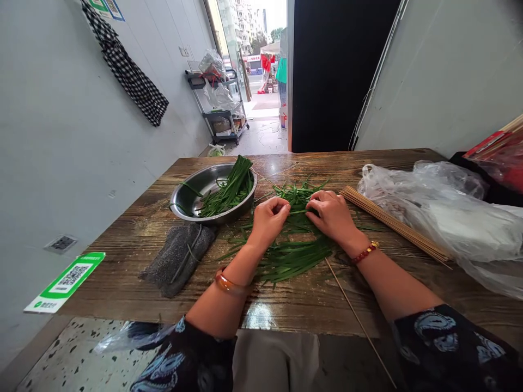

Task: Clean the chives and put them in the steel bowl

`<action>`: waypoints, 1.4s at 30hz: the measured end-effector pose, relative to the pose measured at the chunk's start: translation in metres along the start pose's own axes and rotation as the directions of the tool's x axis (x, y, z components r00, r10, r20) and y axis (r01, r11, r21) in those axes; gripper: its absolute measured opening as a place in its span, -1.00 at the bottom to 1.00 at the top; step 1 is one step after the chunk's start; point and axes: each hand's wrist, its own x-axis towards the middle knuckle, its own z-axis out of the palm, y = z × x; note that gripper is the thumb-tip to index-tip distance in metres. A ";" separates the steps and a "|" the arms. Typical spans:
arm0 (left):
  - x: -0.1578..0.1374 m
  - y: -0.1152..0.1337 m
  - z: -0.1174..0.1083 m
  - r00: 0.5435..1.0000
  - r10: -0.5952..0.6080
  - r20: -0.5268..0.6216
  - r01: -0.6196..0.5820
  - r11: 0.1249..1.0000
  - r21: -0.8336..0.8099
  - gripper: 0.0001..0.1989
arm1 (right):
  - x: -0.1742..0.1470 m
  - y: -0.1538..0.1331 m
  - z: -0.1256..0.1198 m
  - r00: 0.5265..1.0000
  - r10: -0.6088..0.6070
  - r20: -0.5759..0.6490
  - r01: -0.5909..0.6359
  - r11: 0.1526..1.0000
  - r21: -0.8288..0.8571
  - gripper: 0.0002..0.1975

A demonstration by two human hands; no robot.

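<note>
My left hand [267,220] is closed in a pinch, thumb against fingers, on a green leaf that looks like garlic chive. My right hand [333,216] curls its fingers around the other end of that strand, over the pile. Beneath both hands lie loose garlic chives [296,260], the longer leaves spread toward me and a shorter heap behind. A single thin bamboo skewer [353,310] runs from the chives over the table's near edge. Left of my left hand stands a steel bowl [220,219] with more chives [232,188] inside, some sticking up over its rim.
Beside my right hand lies a bundle of bamboo skewers [394,224], with clear plastic bags [461,212] behind. A grey mesh cloth [177,258] rests before the bowl on the wooden table [134,283]. A QR-code card [67,282] is at the left edge; a cart [224,114] stands near the doorway.
</note>
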 end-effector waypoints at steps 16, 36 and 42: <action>0.000 0.001 -0.002 0.993 0.055 -0.105 -0.053 0.998 0.026 -0.90 | 0.003 -0.002 -0.017 0.946 0.250 -0.206 -0.110 0.846 0.522 -0.86; -0.006 0.008 0.004 0.989 0.147 0.013 -0.147 0.989 0.025 -0.94 | -0.003 -0.018 -0.023 0.979 -0.014 -0.204 0.066 0.966 0.251 -0.88; -0.007 0.007 0.007 0.992 0.065 0.107 -0.065 0.998 -0.002 -0.95 | -0.001 -0.015 -0.017 0.974 0.052 -0.219 0.021 0.947 0.320 -0.91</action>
